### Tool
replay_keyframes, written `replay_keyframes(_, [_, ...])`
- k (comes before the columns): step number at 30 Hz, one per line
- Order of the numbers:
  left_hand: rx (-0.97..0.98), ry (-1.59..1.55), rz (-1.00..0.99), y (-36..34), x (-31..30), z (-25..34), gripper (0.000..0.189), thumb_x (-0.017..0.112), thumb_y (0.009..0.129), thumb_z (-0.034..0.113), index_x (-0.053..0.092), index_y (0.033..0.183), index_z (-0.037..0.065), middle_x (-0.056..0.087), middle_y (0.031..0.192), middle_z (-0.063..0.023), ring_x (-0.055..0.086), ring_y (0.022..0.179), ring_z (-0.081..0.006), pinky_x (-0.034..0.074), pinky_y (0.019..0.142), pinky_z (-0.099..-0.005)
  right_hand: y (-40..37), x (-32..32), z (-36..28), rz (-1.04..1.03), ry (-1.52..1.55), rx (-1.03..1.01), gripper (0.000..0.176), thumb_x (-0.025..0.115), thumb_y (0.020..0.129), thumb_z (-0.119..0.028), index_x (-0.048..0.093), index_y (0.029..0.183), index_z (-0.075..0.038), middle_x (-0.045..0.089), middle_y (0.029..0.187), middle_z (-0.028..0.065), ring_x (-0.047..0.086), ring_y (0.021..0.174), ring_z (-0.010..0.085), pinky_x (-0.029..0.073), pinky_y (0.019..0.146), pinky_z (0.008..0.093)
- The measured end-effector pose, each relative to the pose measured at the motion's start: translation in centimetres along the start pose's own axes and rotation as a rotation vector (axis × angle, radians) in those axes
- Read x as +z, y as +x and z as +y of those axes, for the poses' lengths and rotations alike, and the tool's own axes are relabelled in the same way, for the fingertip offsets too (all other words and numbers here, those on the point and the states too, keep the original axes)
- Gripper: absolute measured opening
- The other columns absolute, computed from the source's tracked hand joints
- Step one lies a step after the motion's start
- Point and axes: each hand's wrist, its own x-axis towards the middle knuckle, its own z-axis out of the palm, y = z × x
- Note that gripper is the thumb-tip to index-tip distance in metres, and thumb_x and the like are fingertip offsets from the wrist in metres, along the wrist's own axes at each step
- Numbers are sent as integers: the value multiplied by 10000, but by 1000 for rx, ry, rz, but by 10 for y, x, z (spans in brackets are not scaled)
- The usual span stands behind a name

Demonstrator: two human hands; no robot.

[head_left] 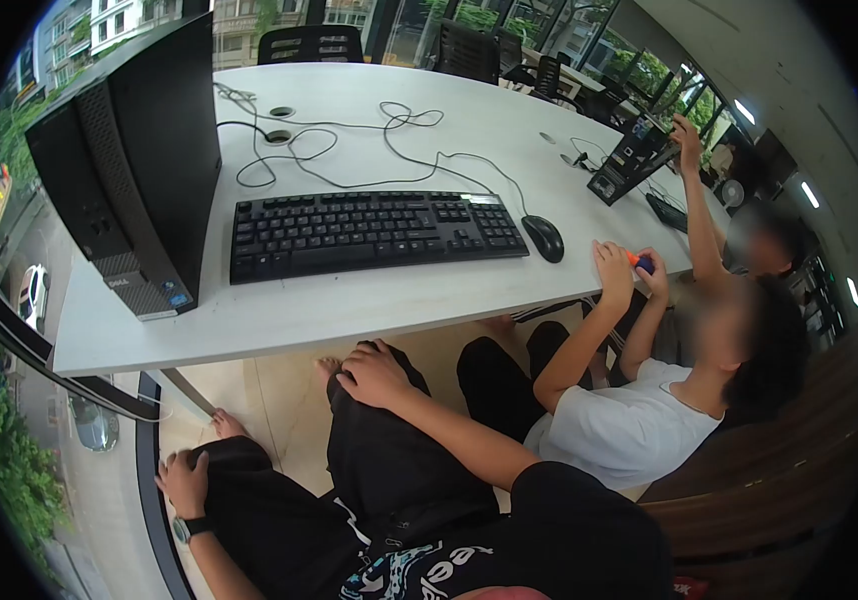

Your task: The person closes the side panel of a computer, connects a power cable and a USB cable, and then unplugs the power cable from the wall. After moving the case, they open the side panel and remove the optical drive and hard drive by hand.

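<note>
My left hand (184,484), with a watch (192,526) on its wrist, rests on my left knee. Its fingers lie open over the black trousers (259,500). On the other knee lies my right hand (374,376), fingers spread and holding nothing. Both hands are below the edge of the white table (369,305). Above them on the tabletop are a black keyboard (374,235) and a black mouse (544,239) with its cable. A black Dell desktop computer (134,180) stands upright at the table's left end.
Loose cables (314,150) run across the tabletop. A person in a white shirt (619,425) sits to my right, holding a small orange and blue object (642,263). Farther along, another person's raised hand (686,140) touches a second computer (634,160). Chairs (311,45) stand behind the table.
</note>
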Motion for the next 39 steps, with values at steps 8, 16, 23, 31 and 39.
replay_keyframes(8, [430, -448, -107, 65, 63, 102, 370, 719, 902, 326, 735, 1143, 46, 721, 1153, -206, 650, 1112, -409, 503, 980, -469, 2, 0, -2, -78, -111, 55, 325, 584, 992, -350, 754, 1014, -74, 725, 1117, 76, 585, 1231, 240, 322, 1164, 482])
replay_keyframes(16, [494, -380, -517, 78, 131, 129, 489, 693, 895, 424, 726, 1199, 42, 721, 1177, -243, 691, 1107, -390, 538, 970, -467, 9, -4, -7, -100, -134, 105, 324, 614, 971, -358, 749, 1030, -69, 725, 1098, 117, 654, 1114, 306, 420, 1070, 469])
replay_keyframes(23, [456, -301, -552, 89, 138, 123, 526, 682, 894, 453, 721, 1209, 34, 724, 1166, -241, 689, 1108, -392, 541, 970, -468, 20, -9, -10, -136, -95, 151, 360, 613, 954, -368, 739, 1052, -45, 722, 1083, 187, 676, 1049, 383, 519, 945, 500])
replay_keyframes(31, [332, -206, -474, 76, 168, 117, 364, 674, 862, 393, 774, 988, 66, 759, 983, -198, 731, 956, -388, 577, 857, -496, 29, 4, 27, -125, -205, -67, 312, 687, 957, -347, 759, 1018, -49, 742, 1006, 161, 693, 961, 383, 535, 903, 489])
replay_keyframes(39, [342, -256, -483, 45, 150, 166, 280, 689, 908, 335, 795, 1027, 105, 791, 985, -81, 753, 974, -274, 563, 850, -409, 148, -4, 80, 227, 378, 252, 293, 641, 1021, -243, 750, 961, 22, 754, 884, 92, 718, 861, 174, 564, 801, 316])
